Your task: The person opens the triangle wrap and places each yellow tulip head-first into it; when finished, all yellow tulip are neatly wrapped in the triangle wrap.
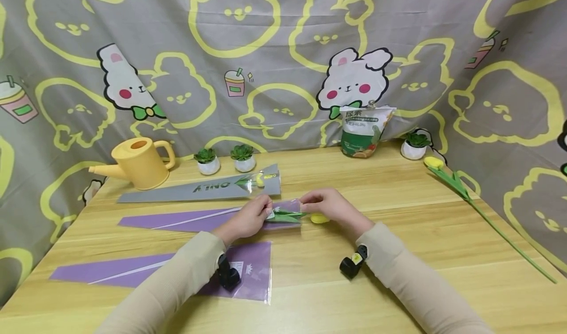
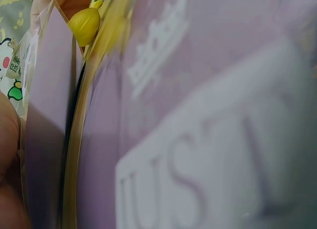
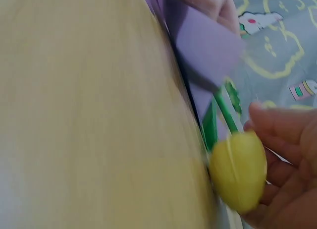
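My left hand [image 1: 249, 219] pinches the upper side of a long tapered purple flower sleeve [image 1: 190, 219] with a clear front. A yellow tulip [image 3: 237, 172] lies partly inside it: the green leaves show through the clear part, and the flower head sticks out of the wide right end. At that opening, my right hand [image 1: 330, 207] has its fingers curled by the tulip, just below the flower head; in the right wrist view the fingers partly pass behind the head. A second purple sleeve [image 1: 261, 262], printed with a white label and crown, lies nearer me, partly under my left forearm.
Behind lies a grey sleeve [image 1: 168, 192] with a yellow tulip inside. A yellow watering can [image 1: 141, 164], potted succulents [image 1: 208, 163] and a green-white bag [image 1: 361, 135] stand along the back. Another yellow tulip [image 1: 487, 221] lies at the right edge. A patterned curtain [image 1: 274, 39] surrounds the table.
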`<state>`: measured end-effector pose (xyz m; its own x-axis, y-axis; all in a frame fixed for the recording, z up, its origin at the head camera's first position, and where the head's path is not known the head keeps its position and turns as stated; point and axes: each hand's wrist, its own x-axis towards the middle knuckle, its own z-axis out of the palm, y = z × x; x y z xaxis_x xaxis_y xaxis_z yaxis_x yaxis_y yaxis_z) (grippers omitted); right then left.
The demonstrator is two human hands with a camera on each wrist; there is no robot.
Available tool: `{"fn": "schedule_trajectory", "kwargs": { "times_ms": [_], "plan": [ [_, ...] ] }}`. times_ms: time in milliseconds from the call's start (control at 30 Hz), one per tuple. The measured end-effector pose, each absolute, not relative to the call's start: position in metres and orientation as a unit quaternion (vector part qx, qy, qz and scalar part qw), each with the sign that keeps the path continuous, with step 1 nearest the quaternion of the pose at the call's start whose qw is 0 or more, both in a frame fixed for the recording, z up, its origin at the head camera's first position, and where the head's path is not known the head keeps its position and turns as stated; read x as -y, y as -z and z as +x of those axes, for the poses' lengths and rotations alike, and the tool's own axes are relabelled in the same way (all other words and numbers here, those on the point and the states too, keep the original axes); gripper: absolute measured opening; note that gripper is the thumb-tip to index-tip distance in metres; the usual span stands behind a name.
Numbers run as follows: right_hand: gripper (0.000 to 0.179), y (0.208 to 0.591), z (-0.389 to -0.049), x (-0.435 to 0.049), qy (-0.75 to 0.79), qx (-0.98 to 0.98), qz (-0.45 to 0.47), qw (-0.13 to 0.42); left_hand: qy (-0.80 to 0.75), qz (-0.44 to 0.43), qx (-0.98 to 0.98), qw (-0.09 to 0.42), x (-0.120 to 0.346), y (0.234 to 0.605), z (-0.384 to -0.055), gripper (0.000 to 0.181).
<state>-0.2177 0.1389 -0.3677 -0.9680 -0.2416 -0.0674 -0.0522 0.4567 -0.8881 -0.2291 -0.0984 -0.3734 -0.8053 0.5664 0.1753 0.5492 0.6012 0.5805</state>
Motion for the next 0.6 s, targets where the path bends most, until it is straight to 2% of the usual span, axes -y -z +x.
{"fn": "schedule_trajectory", "kwargs": {
  "times_ms": [133,333,467,600],
  "plan": [
    [0.036,0.367,-0.217,-0.157,0.537,-0.829,-0.104,0.114,-0.321,0.308,-0.895,0.014,0.099,0.374,-0.229,0.013],
    [0.049,0.371,-0.215,-0.184,0.563,-0.789,-0.186,0.158,-0.322,0.304,-0.897,0.014,0.098,0.373,-0.229,0.014],
    [0.048,0.374,-0.214,-0.192,0.562,-0.785,-0.209,0.156,-0.328,0.299,-0.896,0.014,0.099,0.373,-0.229,0.014],
    [0.039,0.377,-0.211,-0.193,0.563,-0.794,-0.189,0.129,-0.331,0.292,-0.897,0.019,0.099,0.373,-0.229,0.014]
  ]
}}
